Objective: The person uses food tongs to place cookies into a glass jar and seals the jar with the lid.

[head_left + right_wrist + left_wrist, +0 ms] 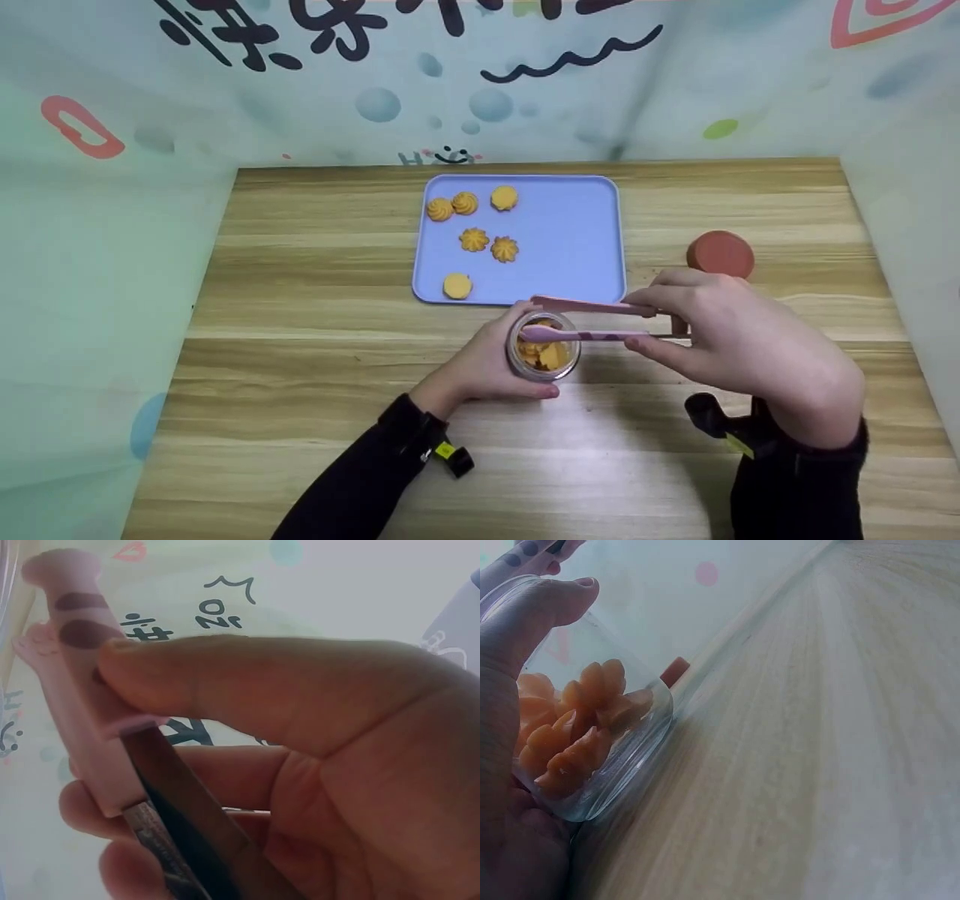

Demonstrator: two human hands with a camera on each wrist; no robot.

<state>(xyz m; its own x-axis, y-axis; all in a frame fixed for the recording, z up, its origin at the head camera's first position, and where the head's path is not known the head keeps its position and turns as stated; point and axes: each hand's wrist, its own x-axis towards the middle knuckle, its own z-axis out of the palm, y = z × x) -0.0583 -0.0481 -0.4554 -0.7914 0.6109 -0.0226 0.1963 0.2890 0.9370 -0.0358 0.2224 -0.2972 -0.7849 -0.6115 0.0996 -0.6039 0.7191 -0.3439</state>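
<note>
A clear jar (568, 367) stands in front of the tray with several golden cookies (551, 355) inside. My left hand (491, 356) grips the jar, its thumb along the near side; the left wrist view shows the cookies (585, 727) through the jar's wall. Pink tongs (592, 335) are pinched between the thumb and fingers of my right hand (750, 337). One tong tip lies over the jar's mouth, the other past its far rim. No cookie shows between the tips. In the right wrist view the thumb presses one arm of the tongs (82, 652).
A blue-purple tray (570, 240) lies behind the jar, with several cookies (473, 240) spread on its left half. A round red lid (720, 253) is to its right, just beyond my right hand. A printed curtain (450, 105) borders the wooden table (315, 300).
</note>
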